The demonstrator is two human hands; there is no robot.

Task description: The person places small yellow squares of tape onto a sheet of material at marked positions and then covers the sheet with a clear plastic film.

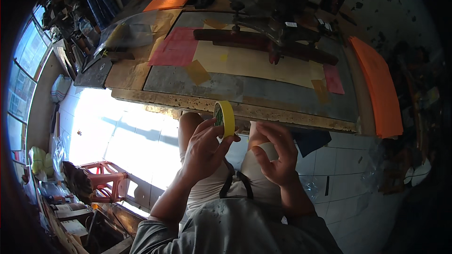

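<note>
Clearly the left hand (202, 148) grips a yellow tape roll (225, 118); the right hand (277, 153) pinches something pale, mostly hidden.

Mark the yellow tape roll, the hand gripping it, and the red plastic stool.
yellow tape roll (227, 117), head view, outer yellow band.
left hand (203, 148), head view, back of hand.
red plastic stool (104, 178), head view, seat top.

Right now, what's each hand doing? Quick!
Left hand: closed on a yellow tape roll.
Right hand: fingers curled around a pale strip, maybe tape; hard to tell.
</note>
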